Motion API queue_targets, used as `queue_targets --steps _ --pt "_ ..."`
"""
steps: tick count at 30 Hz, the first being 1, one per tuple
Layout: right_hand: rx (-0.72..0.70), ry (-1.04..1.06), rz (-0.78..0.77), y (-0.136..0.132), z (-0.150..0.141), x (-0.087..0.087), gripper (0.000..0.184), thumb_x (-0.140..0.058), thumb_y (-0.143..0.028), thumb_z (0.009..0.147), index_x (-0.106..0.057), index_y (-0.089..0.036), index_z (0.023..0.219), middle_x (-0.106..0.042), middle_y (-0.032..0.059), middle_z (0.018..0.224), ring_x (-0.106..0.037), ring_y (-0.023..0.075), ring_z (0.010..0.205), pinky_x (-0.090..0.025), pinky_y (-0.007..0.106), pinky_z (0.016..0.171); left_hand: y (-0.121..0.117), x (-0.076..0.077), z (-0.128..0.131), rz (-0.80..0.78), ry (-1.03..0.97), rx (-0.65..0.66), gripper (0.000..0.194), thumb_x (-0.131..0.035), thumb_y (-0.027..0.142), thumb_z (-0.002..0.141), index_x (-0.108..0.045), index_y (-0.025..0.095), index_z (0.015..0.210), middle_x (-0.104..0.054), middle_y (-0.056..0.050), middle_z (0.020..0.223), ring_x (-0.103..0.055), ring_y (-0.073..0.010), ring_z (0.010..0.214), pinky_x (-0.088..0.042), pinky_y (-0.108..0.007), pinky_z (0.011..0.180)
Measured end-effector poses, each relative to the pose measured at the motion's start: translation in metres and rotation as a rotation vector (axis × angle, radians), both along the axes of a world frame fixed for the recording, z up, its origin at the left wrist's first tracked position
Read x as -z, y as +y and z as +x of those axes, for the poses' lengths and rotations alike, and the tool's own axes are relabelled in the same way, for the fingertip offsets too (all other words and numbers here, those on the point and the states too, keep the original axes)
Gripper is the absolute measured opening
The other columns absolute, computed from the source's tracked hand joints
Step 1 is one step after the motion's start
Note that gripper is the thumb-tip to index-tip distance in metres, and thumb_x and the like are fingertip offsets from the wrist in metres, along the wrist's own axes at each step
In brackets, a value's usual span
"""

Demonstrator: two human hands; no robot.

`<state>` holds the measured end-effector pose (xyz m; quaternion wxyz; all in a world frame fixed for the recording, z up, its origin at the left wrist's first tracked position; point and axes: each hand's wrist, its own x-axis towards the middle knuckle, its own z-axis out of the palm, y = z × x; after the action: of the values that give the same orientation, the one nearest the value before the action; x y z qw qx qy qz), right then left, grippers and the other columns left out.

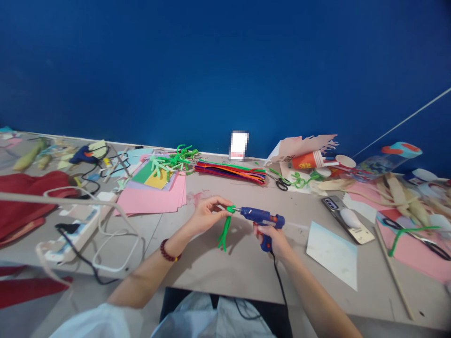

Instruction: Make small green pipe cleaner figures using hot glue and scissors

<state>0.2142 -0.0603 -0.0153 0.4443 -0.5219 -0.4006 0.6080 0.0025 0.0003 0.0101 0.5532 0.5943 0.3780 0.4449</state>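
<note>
Between the thumb and fingers of my left hand [210, 213] is the top of a bundle of green pipe cleaners [226, 232]. Its strands hang down and fan out at the lower end. My right hand [273, 238] is wrapped round the handle of a blue hot glue gun [259, 216]. The gun points left, and its metal nozzle meets the rounded top of the green bundle; whether glue is coming out is too small to tell. A black cord runs from the gun's handle down past the table edge.
Behind my hands lies a stack of coloured pipe cleaners [230, 172], with scissors [282, 183] beside it. Pink paper [151, 199] and a power strip [75, 234] with loose cords are left. A phone [347, 220], white card [333, 256] and wooden stick [392, 270] lie right.
</note>
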Motion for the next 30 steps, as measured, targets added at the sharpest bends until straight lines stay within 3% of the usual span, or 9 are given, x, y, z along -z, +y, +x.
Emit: queue_targets --steps 4,11,16,21,30 --pt "-0.044 0.057 0.040 0.001 0.002 0.002 0.022 -0.057 -0.035 0.062 -0.064 -0.015 0.062 -0.048 -0.0029 0.041 -0.041 0.0083 0.039 -0.031 0.022 0.043 0.000 0.000 0.000 0.001 0.013 0.001 0.020 -0.074 0.022 0.062 -0.066 0.013 0.078 -0.070 -0.008 0.087 -0.064 -0.0153 0.076 -0.053 -0.023 0.065" --pt "-0.082 0.076 0.085 0.001 0.004 0.010 0.021 -0.053 -0.031 0.064 -0.055 -0.017 0.049 -0.056 0.0020 0.052 -0.046 0.0108 0.047 -0.033 0.024 0.048 0.000 0.001 0.000 -0.013 0.006 -0.002 0.020 -0.075 0.022 0.062 -0.066 0.013 0.078 -0.070 -0.008 0.086 -0.065 -0.0152 0.073 -0.054 -0.025 0.064" --pt "-0.071 0.133 0.150 0.002 0.002 0.012 0.025 -0.051 -0.029 0.063 -0.049 -0.018 0.041 -0.045 -0.0005 0.042 -0.046 0.0114 0.047 -0.035 0.026 0.052 -0.001 0.003 -0.001 -0.026 -0.049 0.031 0.023 -0.076 0.024 0.061 -0.066 0.013 0.079 -0.069 -0.008 0.085 -0.065 -0.0152 0.073 -0.055 -0.025 0.064" --pt "-0.104 0.225 0.107 0.002 0.001 0.008 0.018 -0.056 -0.032 0.062 -0.059 -0.016 0.054 -0.052 0.0002 0.050 -0.043 0.0097 0.043 -0.031 0.024 0.044 -0.002 0.002 -0.001 -0.015 -0.046 0.029 0.023 -0.075 0.024 0.064 -0.066 0.013 0.081 -0.069 -0.009 0.088 -0.065 -0.0148 0.073 -0.055 -0.025 0.065" --pt "-0.065 0.216 0.258 -0.003 0.004 0.012 0.019 -0.060 -0.034 0.065 -0.065 -0.016 0.063 -0.059 0.0031 0.062 -0.046 0.0102 0.048 -0.033 0.024 0.045 -0.001 0.000 -0.002 0.024 -0.046 0.033 0.020 -0.073 0.023 0.066 -0.065 0.014 0.083 -0.067 -0.007 0.089 -0.064 -0.0143 0.076 -0.054 -0.024 0.066"
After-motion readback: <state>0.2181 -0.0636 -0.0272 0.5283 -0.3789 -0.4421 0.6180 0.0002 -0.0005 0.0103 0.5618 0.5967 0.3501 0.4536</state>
